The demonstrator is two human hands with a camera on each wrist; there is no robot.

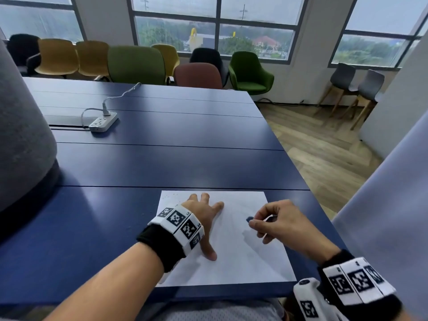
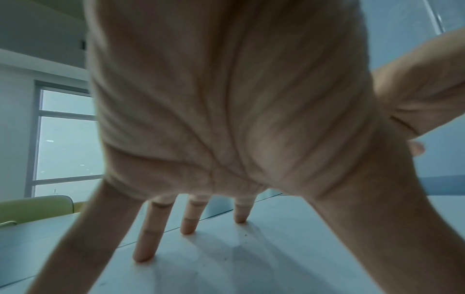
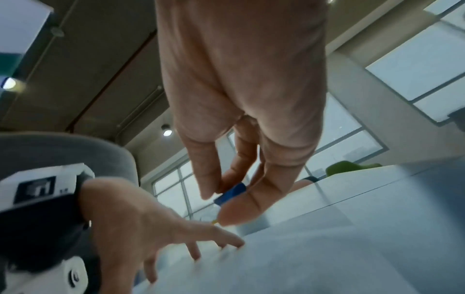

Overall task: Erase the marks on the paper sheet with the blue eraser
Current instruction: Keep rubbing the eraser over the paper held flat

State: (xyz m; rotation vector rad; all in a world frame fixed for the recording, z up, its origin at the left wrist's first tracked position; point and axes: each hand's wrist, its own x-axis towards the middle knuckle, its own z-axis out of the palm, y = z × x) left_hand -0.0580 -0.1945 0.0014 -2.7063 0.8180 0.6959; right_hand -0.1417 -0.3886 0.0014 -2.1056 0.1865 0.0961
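Observation:
A white paper sheet [image 1: 234, 256] lies at the near edge of the dark blue table [image 1: 162, 158]. My left hand [image 1: 203, 216] is spread flat on the sheet's left part, its straight fingertips [image 2: 187, 228] pressing the paper [image 2: 226, 268]. My right hand [image 1: 271, 218] hovers just above the sheet's right half and pinches the small blue eraser [image 1: 249, 219] between thumb and fingers. In the right wrist view the blue eraser [image 3: 230, 194] shows between the fingertips, above the paper [image 3: 302, 264], with my left hand [image 3: 151, 224] beside it. Small specks lie near the sheet's far left corner.
A white power strip [image 1: 103, 122] with a plugged cable sits far left on the table. A grey rounded object [image 1: 23, 135] stands at the left edge. Chairs [image 1: 136, 63] line the window wall. The table's right edge drops to a wooden floor [image 1: 324, 154].

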